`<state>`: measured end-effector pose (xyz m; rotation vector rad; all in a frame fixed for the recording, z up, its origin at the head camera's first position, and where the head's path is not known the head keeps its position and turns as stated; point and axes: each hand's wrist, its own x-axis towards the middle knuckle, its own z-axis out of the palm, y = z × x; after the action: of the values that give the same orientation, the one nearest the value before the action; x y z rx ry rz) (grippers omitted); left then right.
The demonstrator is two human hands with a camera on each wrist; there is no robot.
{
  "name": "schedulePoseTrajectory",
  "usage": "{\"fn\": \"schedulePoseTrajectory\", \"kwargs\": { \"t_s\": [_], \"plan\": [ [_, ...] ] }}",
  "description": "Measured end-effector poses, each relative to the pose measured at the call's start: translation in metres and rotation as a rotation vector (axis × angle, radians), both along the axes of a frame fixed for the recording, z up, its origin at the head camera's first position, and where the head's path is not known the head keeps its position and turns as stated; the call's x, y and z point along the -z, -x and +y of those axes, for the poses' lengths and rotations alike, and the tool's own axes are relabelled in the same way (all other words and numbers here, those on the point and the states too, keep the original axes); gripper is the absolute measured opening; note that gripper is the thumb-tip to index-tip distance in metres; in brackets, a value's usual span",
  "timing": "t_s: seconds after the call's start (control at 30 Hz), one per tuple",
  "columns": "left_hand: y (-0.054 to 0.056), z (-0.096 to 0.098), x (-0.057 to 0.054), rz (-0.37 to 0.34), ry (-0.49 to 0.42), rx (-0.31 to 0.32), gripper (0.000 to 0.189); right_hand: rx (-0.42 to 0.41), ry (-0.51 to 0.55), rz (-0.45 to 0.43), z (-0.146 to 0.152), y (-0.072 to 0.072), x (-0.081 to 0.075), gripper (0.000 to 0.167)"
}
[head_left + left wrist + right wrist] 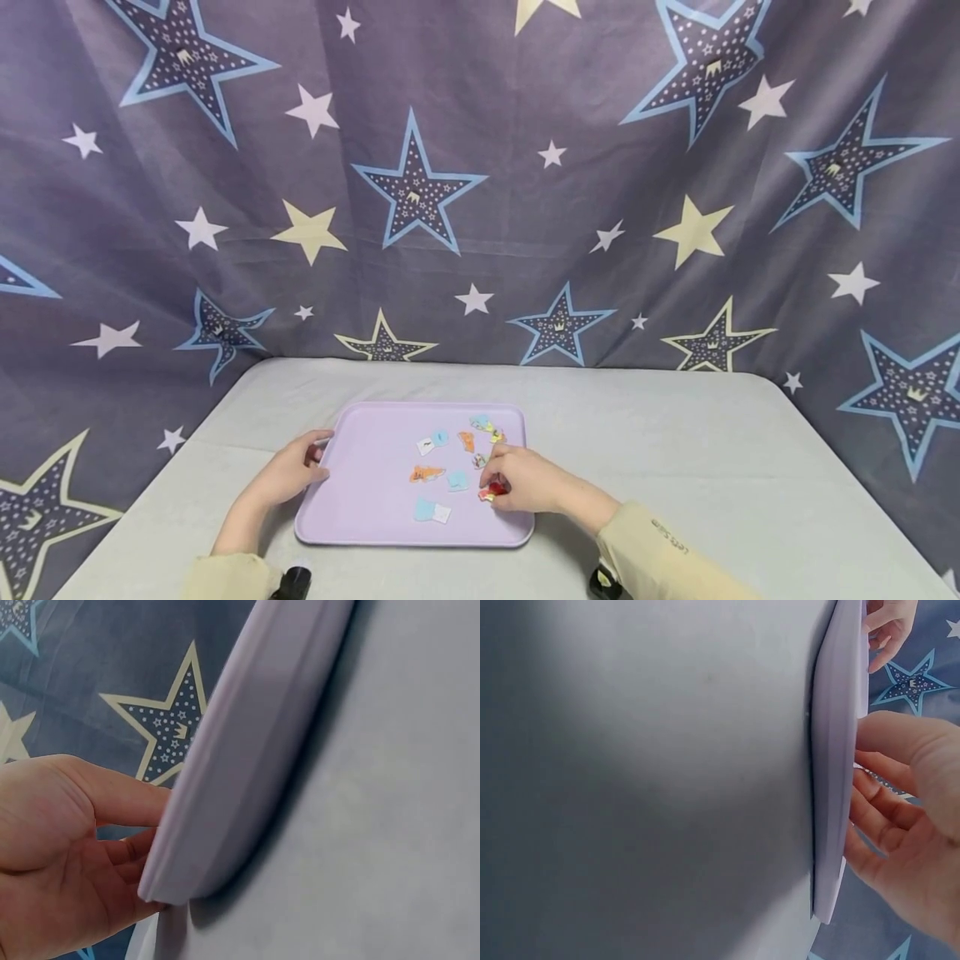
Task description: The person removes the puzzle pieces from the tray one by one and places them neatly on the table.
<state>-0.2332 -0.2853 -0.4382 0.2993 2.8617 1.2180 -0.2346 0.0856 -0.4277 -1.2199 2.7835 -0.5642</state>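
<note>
On a table lies a lilac tray [360,500] with a raised rim, also seen edge-on in both wrist views. My left hand [288,471] holds its left edge, thumb and fingers at the rim [214,776]. Over the right side of the tray, my right hand [528,477] pinches a small red puzzle piece [491,492], partly covered by the fingers. Near it lie a light-blue piece [457,480], a small patterned piece [479,460] and an orange piece [467,441]. In the right wrist view the tray wall hides what the right hand [915,817] holds.
Farther left on the tray are a longer orange piece [427,473], a blue-and-white pair [432,511] and a white piece [425,446] beside a blue one [440,437]. Blue and yellow pieces [483,424] lie at the back right. A star-patterned curtain [510,250] hangs behind the table [675,467].
</note>
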Motion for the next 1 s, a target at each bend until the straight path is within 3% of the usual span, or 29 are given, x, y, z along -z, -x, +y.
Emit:
{"fn": "schedulePoseTrajectory", "kwargs": {
  "t_s": [0.2, 0.73, 1.0],
  "plan": [
    [0.001, 0.0, 0.003, -0.004, -0.016, -0.015, 0.058, 0.041, 0.065, -0.025, 0.006, 0.002, 0.0, 0.023],
    [0.001, 0.002, 0.004, 0.043, 0.039, -0.065, 0.055, 0.14, 0.154, 0.145, 0.042, 0.024, -0.014, 0.025],
    [0.0, 0.003, 0.003, 0.043, 0.04, -0.072, 0.054, 0.207, 0.191, 0.148, 0.068, 0.035, -0.016, 0.024]
  ]
}}
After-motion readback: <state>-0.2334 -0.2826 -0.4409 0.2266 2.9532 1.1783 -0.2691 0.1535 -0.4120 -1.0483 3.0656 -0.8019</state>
